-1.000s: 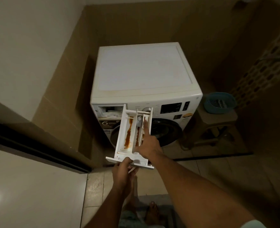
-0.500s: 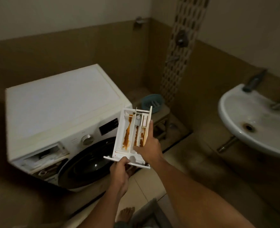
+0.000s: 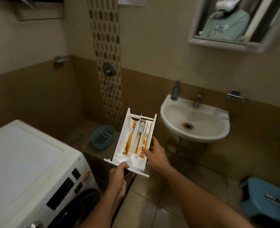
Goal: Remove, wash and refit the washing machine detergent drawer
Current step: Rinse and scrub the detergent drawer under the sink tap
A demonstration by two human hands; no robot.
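Since the earlier frame the view has swung right: the washing machine (image 3: 29, 170) now sits at lower left and the sink (image 3: 196, 122) has come to centre right, with the detergent drawer (image 3: 132, 142) carried closer to it. The drawer is out of the machine, held in the air between machine and sink, tilted with its front panel toward the person and its far end raised. Orange-brown residue streaks run along its compartments; a grey-white cap sits in the middle channel near the far end.

Left hand (image 3: 118, 176): fingers closed on the drawer's front panel from below, thumb on top of the edge. Right hand (image 3: 157, 155): fingers narrow, cupping the drawer's right side wall, thumb pressed along the rim.

Sink: white wall-mounted basin, tap (image 3: 197, 101) at the back, a dark bottle (image 3: 175, 91) on its left rear corner. Mirror (image 3: 234, 22) on the wall above. A teal basket (image 3: 103, 137) rests on a low ledge behind the drawer. Blue stool (image 3: 266, 196) on the tiled floor at lower right, well apart from the drawer.
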